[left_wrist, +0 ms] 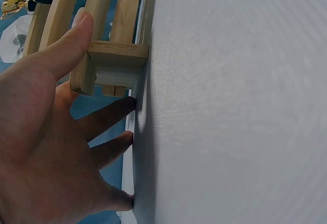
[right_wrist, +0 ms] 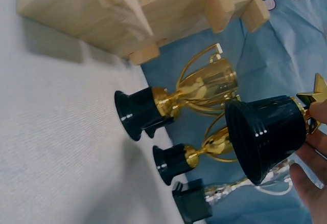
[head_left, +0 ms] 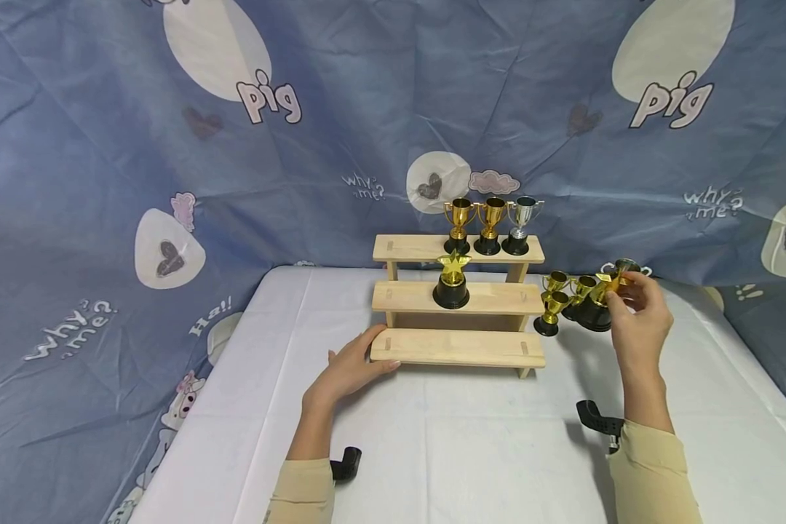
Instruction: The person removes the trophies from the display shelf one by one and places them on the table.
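My left hand grips the left end of the lowest plank of a three-step wooden stand, its thumb over the plank's edge in the left wrist view. To the stand's right, my right hand pinches a gold star trophy by its star; its black base hangs tilted, clear of the cloth. Beside it stand several trophies: small gold cups and a silver one with a square black base, partly hidden. Another star trophy stands on the middle step.
On the top step, towards its right, stand two gold cups and a silver cup. A white cloth covers the table. Behind it hangs a blue printed curtain. Each wrist carries a black camera mount.
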Motion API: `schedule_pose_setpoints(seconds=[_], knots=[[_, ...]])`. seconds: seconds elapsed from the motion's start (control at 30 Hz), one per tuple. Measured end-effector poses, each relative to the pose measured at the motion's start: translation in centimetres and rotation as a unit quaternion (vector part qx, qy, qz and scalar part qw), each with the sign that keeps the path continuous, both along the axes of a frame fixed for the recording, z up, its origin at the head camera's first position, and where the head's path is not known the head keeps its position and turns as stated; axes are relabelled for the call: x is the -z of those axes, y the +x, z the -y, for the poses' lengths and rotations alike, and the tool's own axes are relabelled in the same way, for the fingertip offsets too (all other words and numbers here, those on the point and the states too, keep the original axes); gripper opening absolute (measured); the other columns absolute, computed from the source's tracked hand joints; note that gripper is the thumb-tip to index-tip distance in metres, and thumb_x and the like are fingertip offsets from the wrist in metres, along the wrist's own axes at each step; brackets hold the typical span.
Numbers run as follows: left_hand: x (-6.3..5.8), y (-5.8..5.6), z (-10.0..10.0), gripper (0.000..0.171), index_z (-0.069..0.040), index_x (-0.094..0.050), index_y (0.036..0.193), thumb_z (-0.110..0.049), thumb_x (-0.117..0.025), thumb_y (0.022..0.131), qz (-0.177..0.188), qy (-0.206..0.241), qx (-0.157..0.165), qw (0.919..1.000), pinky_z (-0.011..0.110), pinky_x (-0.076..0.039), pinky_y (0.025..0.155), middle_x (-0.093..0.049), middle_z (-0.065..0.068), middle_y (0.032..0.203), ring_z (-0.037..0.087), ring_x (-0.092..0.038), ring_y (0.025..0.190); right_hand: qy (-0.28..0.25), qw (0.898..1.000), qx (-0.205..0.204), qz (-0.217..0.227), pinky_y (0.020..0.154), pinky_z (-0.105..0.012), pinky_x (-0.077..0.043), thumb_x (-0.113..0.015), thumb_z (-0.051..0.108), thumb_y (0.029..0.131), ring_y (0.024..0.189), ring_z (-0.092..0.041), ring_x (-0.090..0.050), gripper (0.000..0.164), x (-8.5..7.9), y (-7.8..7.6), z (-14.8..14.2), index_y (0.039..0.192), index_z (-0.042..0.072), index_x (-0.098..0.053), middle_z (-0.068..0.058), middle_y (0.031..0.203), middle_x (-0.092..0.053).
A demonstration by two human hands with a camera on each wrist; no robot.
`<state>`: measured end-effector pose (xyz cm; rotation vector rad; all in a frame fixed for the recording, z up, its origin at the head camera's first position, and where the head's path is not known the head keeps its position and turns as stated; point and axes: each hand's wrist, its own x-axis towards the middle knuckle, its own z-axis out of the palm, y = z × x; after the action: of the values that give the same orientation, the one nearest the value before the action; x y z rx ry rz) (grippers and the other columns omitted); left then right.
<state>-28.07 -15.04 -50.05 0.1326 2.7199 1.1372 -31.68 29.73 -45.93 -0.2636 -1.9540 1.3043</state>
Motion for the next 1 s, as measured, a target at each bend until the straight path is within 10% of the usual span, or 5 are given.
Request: schedule_pose_setpoints(seconds=[0.2, 0.47, 1.0], knots=[[0.0, 0.0, 0.1, 0.080, -0.045, -0.035, 0.150, -0.063, -0.071, 0.081, 0.002, -0.002, 0.000, 1.0000, 0.080, 0.004, 0.111, -0.041, -0.002, 0.158, 0.030, -0.033, 0.149, 0.024, 0.998, -0.002, 0.049, 0.080, -0.010, -0.046, -0.067, 0.000, 0.087, 0.081, 0.013, -0.056, 0.035, 1.0, -0.3, -0.1, 0.121, 0.004, -0.064, 0.026, 0.089, -0.058], [-0.2, 0.2, 0.0, 0.080, -0.043, -0.037, 0.150, -0.062, -0.072, 0.081, -0.002, -0.002, 0.001, 1.0000, 0.080, 0.002, 0.111, -0.042, -0.002, 0.157, 0.031, -0.034, 0.149, 0.082, 0.987, -0.019, 0.135, 0.080, -0.012, -0.040, -0.063, -0.001, 0.091, 0.083, 0.015, -0.047, 0.039, 2.1, -0.3, -0.2, 0.129, 0.007, -0.059, -0.017, 0.114, -0.069], [-0.2, 0.0, 0.1, 0.079, -0.042, -0.037, 0.150, -0.060, -0.072, 0.082, -0.001, -0.001, 0.005, 1.0000, 0.080, 0.001, 0.111, -0.043, 0.000, 0.157, 0.031, -0.035, 0.148, 0.113, 0.980, -0.029, 0.160, 0.082, -0.021, -0.038, -0.065, -0.001, 0.090, 0.088, 0.002, -0.053, 0.036, 3.4, -0.7, -0.1, 0.126, 0.003, -0.059, -0.018, 0.111, -0.070]])
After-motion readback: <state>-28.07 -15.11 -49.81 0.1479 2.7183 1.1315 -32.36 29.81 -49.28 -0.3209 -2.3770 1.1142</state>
